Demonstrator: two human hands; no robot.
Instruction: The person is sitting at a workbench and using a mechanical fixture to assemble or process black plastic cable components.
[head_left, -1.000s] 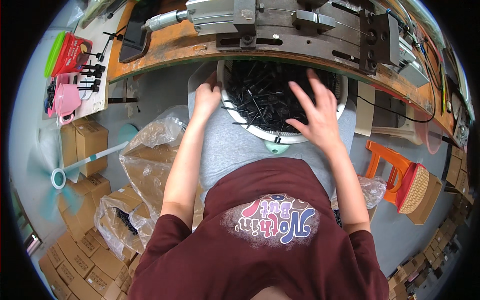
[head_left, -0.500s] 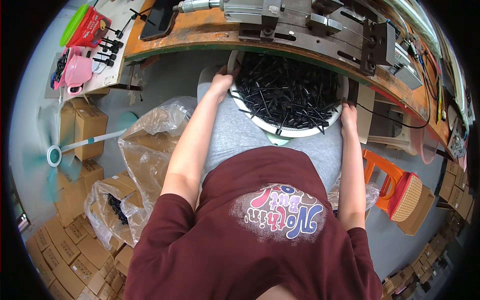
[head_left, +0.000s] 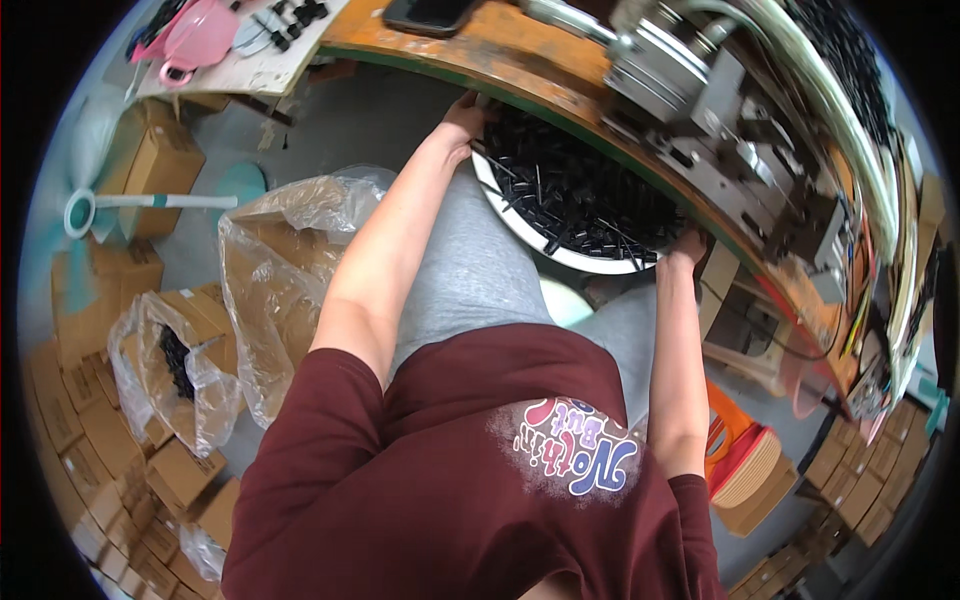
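Note:
A round white basket sits at my lap, partly under the edge of the workbench. It is filled with many small black plastic parts, some of them thin and rod-like. My left hand is closed on the basket's left side, close to the bench edge. On the opposite side, my right hand grips the rim, its fingers partly hidden. The bench covers the basket's far side.
Metal clamping fixtures and a phone lie on the bench. At left are a pink container, a turning fan and a plastic-lined carton. An orange stool stands at right, with stacked cartons beyond.
The view has turned and shifted, so the bench runs more slantwise. The basket, held in both hands, is farther under the bench edge, and less of its contents shows.

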